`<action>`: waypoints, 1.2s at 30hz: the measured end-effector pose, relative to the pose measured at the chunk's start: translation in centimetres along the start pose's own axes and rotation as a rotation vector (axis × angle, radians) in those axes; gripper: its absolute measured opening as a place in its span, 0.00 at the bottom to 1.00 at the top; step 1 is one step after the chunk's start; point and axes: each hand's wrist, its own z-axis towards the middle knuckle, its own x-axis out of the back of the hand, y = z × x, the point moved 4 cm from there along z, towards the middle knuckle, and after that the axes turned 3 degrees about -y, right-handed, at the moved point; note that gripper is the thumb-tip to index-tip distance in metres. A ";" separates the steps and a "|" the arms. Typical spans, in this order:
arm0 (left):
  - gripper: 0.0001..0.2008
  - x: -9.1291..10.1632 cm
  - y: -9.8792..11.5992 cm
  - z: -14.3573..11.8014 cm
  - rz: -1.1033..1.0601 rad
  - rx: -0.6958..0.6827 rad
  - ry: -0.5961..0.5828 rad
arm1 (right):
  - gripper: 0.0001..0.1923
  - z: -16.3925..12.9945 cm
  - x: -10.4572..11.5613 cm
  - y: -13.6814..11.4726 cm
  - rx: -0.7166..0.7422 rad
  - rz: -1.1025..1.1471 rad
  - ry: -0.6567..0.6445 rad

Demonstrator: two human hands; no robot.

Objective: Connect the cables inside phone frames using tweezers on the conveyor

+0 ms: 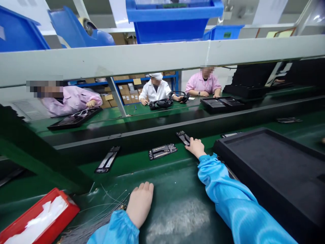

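My right hand (pixel 196 147) reaches forward over the green bench, its fingers closed on the near end of an opened phone assembly (pixel 182 137) with a dark frame and a grey strip. My left hand (pixel 140 203) rests low on the bench, back upward, with the fingers curled under; whatever they might hold is hidden. Beside the left wrist lies a bundle of thin wires (pixel 101 217). Two more phone assemblies lie apart on the bench: one with circuit boards (pixel 162 151) left of my right hand, and one with a pale back (pixel 108 160) farther left.
A large black foam tray (pixel 266 135) stands at the right, close to my right sleeve. A red box (pixel 40 220) with white paper sits at the lower left. A green post (pixel 38 152) rises at left. Beyond the divider (pixel 152 125), several people work; blue bins (pixel 175 27) stand overhead.
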 end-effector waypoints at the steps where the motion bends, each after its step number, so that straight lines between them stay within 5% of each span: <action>1: 0.14 0.1 0.2 0.0 -0.021 -0.015 0.012 | 0.20 -0.5 0.2 0.1 0.009 -0.003 0.008; 8: 0.11 0.2 1.3 -0.1 -0.220 -0.119 0.010 | 0.20 -9.4 1.9 -0.5 0.132 -0.028 0.022; 13: 0.11 0.1 1.5 0.0 -0.361 -0.124 0.013 | 0.18 -16.0 2.6 -3.4 0.504 0.103 -0.077; 18: 0.09 0.2 1.3 -0.1 -0.502 -0.098 0.033 | 0.19 -19.4 2.8 -7.1 0.822 0.250 -0.231; 23: 0.08 0.3 1.5 -0.4 -0.569 -0.108 0.005 | 0.10 -19.6 3.2 -8.3 0.792 0.394 -0.288; 30: 0.07 0.2 1.9 -0.4 -0.579 -0.128 -0.022 | 0.06 -16.8 4.7 -7.3 0.504 1.141 -0.254; 36: 0.05 0.2 2.4 -1.0 -0.549 -0.168 -0.015 | 0.05 -16.9 3.9 -7.7 0.505 1.232 -0.386</action>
